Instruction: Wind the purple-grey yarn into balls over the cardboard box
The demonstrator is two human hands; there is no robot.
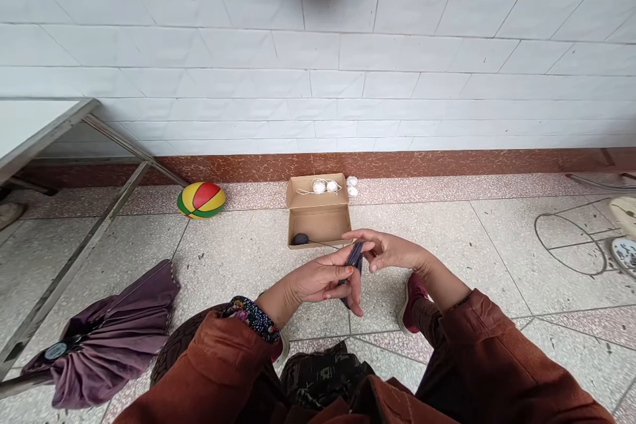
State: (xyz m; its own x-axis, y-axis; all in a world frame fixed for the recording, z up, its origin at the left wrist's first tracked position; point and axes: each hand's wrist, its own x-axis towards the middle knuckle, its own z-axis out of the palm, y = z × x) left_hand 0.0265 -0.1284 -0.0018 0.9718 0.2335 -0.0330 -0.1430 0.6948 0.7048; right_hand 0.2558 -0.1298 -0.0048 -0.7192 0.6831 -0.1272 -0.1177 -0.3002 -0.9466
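Observation:
A bundle of dark grey yarn [354, 256] is looped over the fingers of my left hand [325, 278], whose thumb presses on it. My right hand [392, 250] reaches over from the right, its index finger stretched past the top of the bundle and its thumb held apart. Its fingertips are at the loops; I see no strand clearly gripped in it. From the dark ball of yarn [300, 239] a thin strand runs up to my hands. That ball lies in the front left corner of an open cardboard box [320, 217] on the floor.
White balls of yarn [324, 186] rest on the box's lid flap, with more white balls [352, 186] beside it. A striped ball [201, 200], a purple umbrella [116, 338] and a metal-framed table [44, 122] are at left. A wire stand [571, 245] is at right.

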